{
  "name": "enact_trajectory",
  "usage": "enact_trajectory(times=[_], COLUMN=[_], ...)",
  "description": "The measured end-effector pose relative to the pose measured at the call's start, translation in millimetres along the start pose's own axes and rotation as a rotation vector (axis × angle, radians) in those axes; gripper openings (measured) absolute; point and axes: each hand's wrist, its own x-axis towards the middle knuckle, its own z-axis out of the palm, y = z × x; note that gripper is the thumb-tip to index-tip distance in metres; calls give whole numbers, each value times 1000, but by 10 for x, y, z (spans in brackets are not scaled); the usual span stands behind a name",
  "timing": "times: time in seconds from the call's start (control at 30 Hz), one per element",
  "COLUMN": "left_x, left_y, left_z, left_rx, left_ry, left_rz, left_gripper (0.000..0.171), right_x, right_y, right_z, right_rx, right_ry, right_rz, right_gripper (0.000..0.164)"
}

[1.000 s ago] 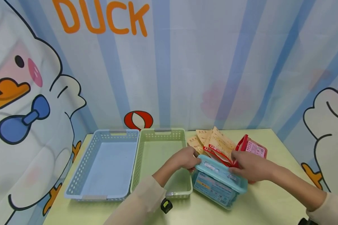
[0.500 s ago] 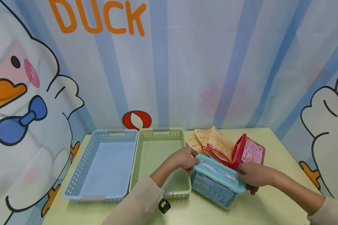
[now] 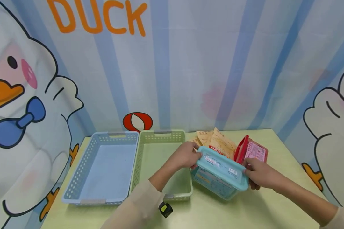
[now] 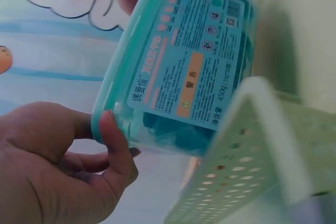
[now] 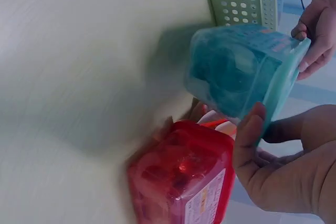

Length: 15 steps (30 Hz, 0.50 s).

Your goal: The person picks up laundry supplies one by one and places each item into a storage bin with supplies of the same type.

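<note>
A clear plastic tub with a teal lid [image 3: 222, 167] hangs tilted above the table, beside the green basket. My left hand [image 3: 187, 156] grips the lid's left end, thumb on top. At the opposite end, my right hand [image 3: 259, 173] pinches the lid's rim. Teal contents and a printed blue label [image 4: 184, 56] show through the tub's side in the left wrist view. Just behind the right hand, a red-lidded tub [image 5: 184, 171] lies on its side on the table.
The green basket [image 3: 188, 194] stands left of the tub, its wall close by in the left wrist view. A blue basket [image 3: 86, 201] adjoins it. Behind the tub lie several tan paper packets [image 3: 222, 143]. A patterned curtain [image 3: 189, 63] backs the table [image 3: 261, 213].
My right hand has moved from the packets and red tub to the teal lid's right end. Both hands have raised the teal-lidded tub slightly off the table.
</note>
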Motion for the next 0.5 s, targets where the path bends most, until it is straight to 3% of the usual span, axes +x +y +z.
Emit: enact_trajectory(times=[0.2,0.5], left_x=[-60,-62], left_y=[88,138], left_z=[-125,-164], left_rx=[-84,-244], left_ry=[94,265], left_rz=[30,90], left_gripper=[45,45], right_x=[60,145], right_y=[-162,-449], right_z=[-156,-433], right_rx=[137,314], right_ry=[96,157], right_rz=[-47,-5], right_gripper=[26,45])
